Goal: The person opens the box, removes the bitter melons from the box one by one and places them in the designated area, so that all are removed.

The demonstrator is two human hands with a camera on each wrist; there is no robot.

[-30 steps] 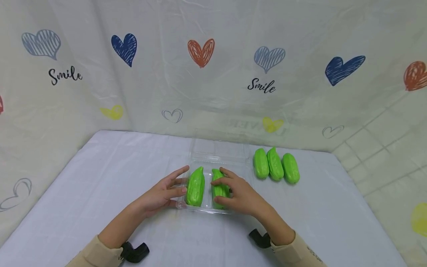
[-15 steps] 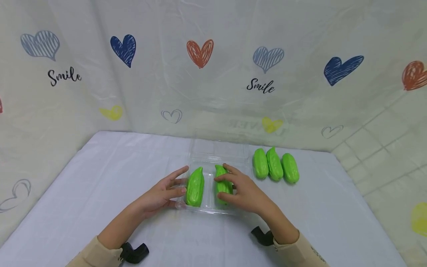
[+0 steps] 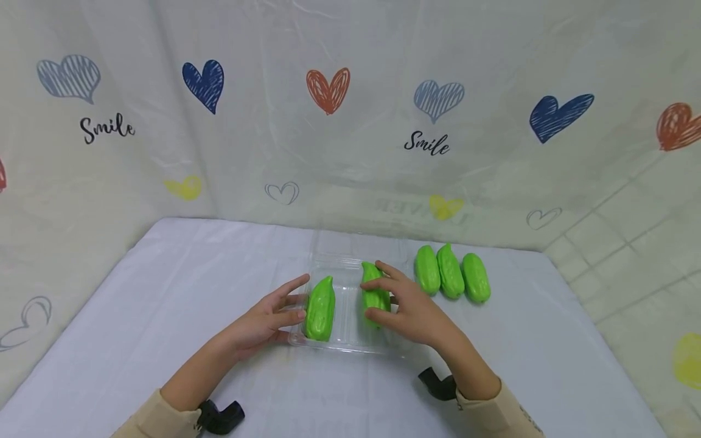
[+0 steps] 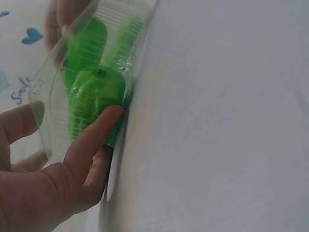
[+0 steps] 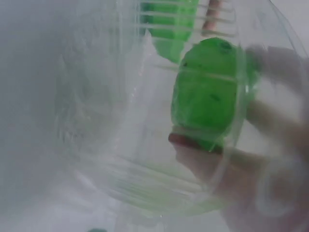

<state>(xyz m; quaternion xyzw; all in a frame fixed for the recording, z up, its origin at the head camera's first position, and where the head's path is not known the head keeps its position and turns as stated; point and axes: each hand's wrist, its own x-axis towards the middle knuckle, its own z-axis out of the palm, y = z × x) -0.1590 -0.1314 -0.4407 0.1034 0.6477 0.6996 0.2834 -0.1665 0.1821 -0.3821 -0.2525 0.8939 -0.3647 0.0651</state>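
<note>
A clear plastic clamshell box (image 3: 346, 337) sits on the table with its lid folded back. In its left part lies a green gourd-like vegetable (image 3: 320, 309) with a pointed tip. My left hand (image 3: 268, 316) rests with spread, mostly straight fingers against the box's left wall; in the left wrist view the thumb (image 4: 94, 130) touches the plastic. With fingers and thumb my right hand (image 3: 411, 304) holds a second green gourd-like vegetable (image 3: 375, 297) over the box's right part. Through the clear wall, the right wrist view shows this held vegetable (image 5: 207, 92); whether it touches the box floor I cannot tell.
Several more green gourd-like vegetables, one of them a rounded vegetable (image 3: 476, 278), lie side by side right of the box. A white cloth (image 3: 230, 267) covers the table. A patterned curtain (image 3: 372, 176) hangs behind. Black wrist mounts (image 3: 221, 418) sit on both wrists.
My right hand has moved the held vegetable rightward and slightly away from me, widening the gap to the one in the left part. The left hand has stayed at the box wall.
</note>
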